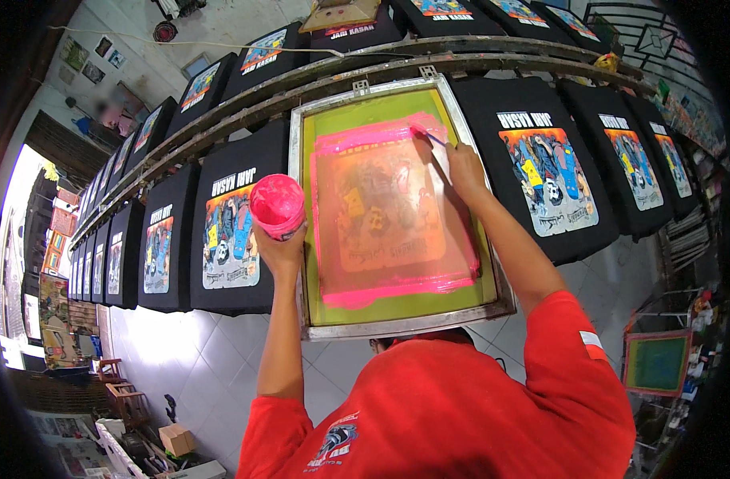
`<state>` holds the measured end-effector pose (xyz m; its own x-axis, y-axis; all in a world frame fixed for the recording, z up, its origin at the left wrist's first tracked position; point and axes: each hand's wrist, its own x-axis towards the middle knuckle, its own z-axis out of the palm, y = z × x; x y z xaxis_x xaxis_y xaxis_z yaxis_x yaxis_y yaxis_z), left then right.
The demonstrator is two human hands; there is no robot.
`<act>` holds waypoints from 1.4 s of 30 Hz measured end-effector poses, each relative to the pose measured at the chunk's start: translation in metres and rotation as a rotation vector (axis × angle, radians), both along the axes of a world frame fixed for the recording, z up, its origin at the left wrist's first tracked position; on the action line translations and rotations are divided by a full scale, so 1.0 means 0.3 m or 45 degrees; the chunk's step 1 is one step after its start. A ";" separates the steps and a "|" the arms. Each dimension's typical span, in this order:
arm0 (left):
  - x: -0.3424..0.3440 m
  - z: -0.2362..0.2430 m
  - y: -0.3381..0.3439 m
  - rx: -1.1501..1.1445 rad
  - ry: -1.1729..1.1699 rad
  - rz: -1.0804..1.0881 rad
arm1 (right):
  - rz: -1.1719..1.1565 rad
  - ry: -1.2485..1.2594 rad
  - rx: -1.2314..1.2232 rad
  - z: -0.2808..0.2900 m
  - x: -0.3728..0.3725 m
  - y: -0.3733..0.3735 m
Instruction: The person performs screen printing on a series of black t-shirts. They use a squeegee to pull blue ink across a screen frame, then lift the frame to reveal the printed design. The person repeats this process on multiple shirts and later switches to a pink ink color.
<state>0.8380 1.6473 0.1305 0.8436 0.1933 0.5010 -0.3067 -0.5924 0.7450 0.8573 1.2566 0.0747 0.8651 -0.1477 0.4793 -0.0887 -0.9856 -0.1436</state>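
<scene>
My left hand (282,251) is wrapped round a tub of bright pink ink (276,206), tipped so that the ink inside shows, beside the screen's left rail. Between the fingers of my right hand (466,169) is a thin-handled tool (435,139); its pink-coated tip is at the upper part of the screen, and I cannot tell whether it is a brush or a spatula. Under both hands lies a metal-framed printing screen (405,321) with yellow-green mesh. Pink ink (397,290) borders its middle, through which a printed picture shows faintly.
Black shirts with a colourful print flank the screen, among them one at left (231,231) and one at right (550,176). Wooden rails (221,112) run behind, with more shirts beyond. A smaller green screen (657,361) stands at lower right; a cardboard box (176,440) is at lower left.
</scene>
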 end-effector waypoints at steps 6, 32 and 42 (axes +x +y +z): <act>-0.029 0.009 0.109 -0.122 0.040 0.040 | 0.122 0.124 0.137 -0.080 0.034 0.161; -0.080 0.016 0.300 -0.113 0.020 0.126 | 0.594 0.262 -0.684 0.088 0.262 0.316; -0.072 0.005 0.266 -0.159 0.047 0.143 | 0.443 0.486 -0.732 0.163 0.231 0.059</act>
<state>0.8163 1.7270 0.1319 0.8307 0.3459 0.4362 -0.2149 -0.5236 0.8244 0.9266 1.2743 0.1237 0.9368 0.3451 0.0578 0.2996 -0.8763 0.3774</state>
